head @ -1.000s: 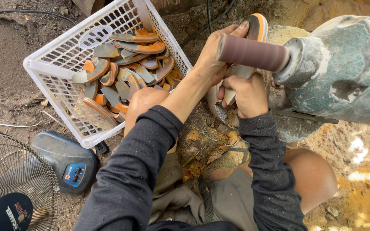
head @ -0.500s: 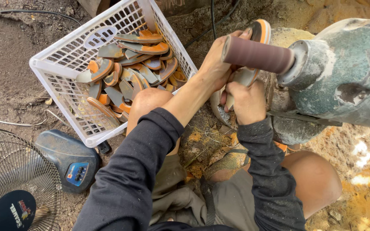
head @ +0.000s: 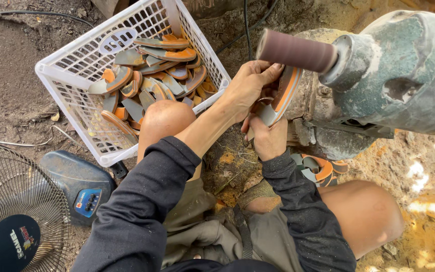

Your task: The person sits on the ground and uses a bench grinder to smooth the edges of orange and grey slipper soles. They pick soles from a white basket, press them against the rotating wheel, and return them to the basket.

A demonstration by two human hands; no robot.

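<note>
1. Step in hand, as I judged it: sanding the edge of a sole [head: 279, 100]. Both hands held one curved grey piece with an orange rim up under the brown sanding drum [head: 298, 50], at the upper centre of the frame.

2. The left hand [head: 247, 85] was closed around the upper part of the sole, fingers curled over its top edge just below the drum.

3. The right hand [head: 268, 138] was clamped on the lower end of the same sole, thumb and fingers pinching it from beneath.

4. The sole stood nearly upright, tilted toward the drum; whether its rim touched the drum I could not tell, since the fingers hid the contact line.

5. The drum stuck out leftward from a grey-green motor [head: 399, 70] filling the upper right of the frame.

6. A white basket [head: 76, 65] at the upper left held many more soles of the same grey and orange, heaped loosely.

7. A few soles lay on the ground [head: 318, 168] right of centre, below the motor.

8. A fan [head: 16, 211] sat at the lower left.

9. The next move, by my reckoning, called for turning the sole steadily with both hands so the rim met the drum evenly, fingertips kept clear of the grit.
</note>
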